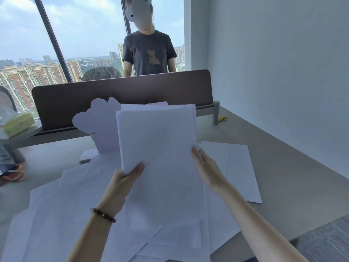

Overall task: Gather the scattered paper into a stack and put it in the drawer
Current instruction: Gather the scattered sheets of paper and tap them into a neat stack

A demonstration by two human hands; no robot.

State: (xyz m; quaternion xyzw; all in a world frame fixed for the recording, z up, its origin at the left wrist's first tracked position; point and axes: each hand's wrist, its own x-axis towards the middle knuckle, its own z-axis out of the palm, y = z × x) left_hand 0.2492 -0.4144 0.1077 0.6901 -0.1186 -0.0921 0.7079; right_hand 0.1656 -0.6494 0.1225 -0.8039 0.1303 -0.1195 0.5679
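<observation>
We are standing at a desk in a high-rise office. A brown privacy divider is separating our workstation from the one opposite, where a person in a dark T-shirt is facing us. Floor-to-ceiling windows are looking out over apartment towers, and white sheets of paper are covering the desktop.
</observation>
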